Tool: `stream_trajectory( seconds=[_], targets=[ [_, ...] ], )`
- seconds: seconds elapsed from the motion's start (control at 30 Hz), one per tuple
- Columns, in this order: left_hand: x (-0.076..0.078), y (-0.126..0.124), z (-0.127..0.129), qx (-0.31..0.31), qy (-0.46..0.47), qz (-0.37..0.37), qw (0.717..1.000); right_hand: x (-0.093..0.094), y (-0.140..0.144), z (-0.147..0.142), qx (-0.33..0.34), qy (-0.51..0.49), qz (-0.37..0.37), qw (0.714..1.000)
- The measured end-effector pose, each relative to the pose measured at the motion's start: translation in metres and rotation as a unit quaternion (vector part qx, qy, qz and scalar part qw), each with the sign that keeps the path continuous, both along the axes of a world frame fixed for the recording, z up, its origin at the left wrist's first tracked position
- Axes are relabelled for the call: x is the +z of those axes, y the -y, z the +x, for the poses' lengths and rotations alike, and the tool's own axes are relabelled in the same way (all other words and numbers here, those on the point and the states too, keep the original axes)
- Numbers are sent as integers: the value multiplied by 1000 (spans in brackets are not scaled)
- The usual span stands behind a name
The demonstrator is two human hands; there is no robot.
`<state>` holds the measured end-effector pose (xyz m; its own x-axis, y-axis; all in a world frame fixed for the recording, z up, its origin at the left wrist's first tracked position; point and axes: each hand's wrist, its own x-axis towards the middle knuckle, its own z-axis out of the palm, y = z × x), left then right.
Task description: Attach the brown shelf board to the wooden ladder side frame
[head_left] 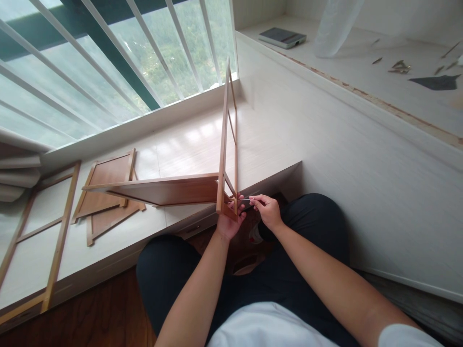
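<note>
An upright wooden frame with open sections stands at the edge of the pale ledge. Against its lower part, a brown wooden panel meets it at an angle and extends left. My left hand wraps round the frame's lower corner from below, its fingertips showing on the right side. Pinched between thumb and fingers of my right hand is a thin metal rod, pointing left at the frame near the corner. Its tip and the spot it meets are hidden by my left fingers and the wood.
Two more wooden panels overlap on the window ledge. Farther left lies another open wooden frame. On the right-hand shelf are a phone-like device, a translucent bottle, small metal parts and a dark scrap.
</note>
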<state>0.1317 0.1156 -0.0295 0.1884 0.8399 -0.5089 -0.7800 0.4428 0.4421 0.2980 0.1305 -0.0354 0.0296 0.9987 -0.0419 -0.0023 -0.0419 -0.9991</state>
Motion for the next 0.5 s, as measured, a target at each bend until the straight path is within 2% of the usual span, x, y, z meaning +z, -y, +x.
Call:
stream_trajectory(
  seconds=[0.33,0.5],
  targets=[
    [3,2,-2,-7,-28,-4,1000,-4,0,-2,12,18,14,1000],
    [9,3,-3,-18,-54,-6,998,-5,0,-3,11,23,14,1000]
  ],
)
